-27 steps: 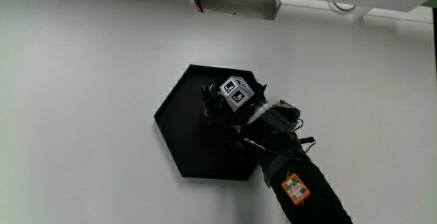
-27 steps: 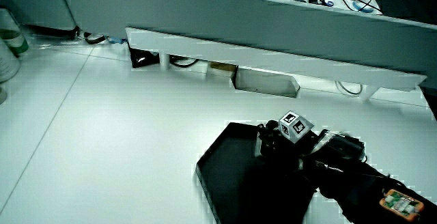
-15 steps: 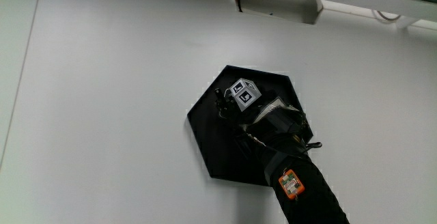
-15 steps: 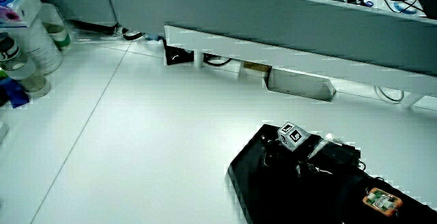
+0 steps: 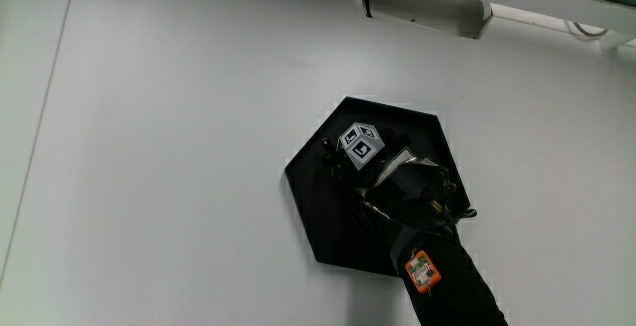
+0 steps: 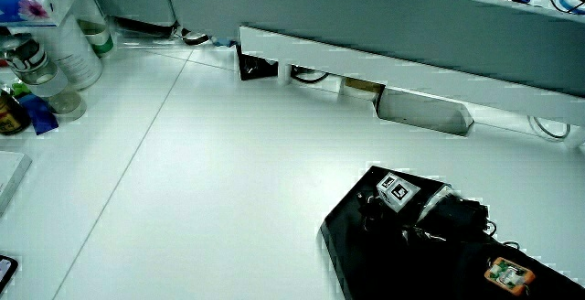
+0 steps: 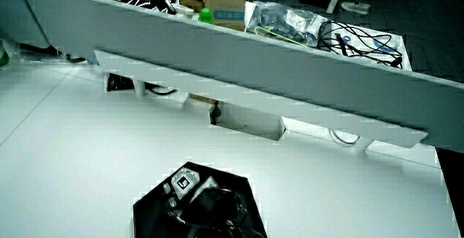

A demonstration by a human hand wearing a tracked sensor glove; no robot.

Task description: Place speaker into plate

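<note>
A black hexagonal plate [image 5: 316, 222] lies flat on the white table. The gloved hand [image 5: 376, 170] rests low over the plate, with the patterned cube [image 5: 360, 143] on its back. Its forearm [image 5: 447, 286] reaches in from the person's side. No speaker can be told apart from the black glove and the black plate. Both side views show the same: the hand [image 6: 407, 213] over the plate [image 6: 352, 245], and the hand [image 7: 199, 200] over the plate [image 7: 148, 210].
A low grey partition [image 7: 254, 56] closes the table's far edge, with a white rail and a box [image 5: 422, 3] at its foot. In a side view, bottles and a carton [image 6: 55, 53] stand at the table's edge, well away from the plate.
The hand has shifted a little sideways across the plate and stays low over it. The plate itself has not visibly moved on the table.
</note>
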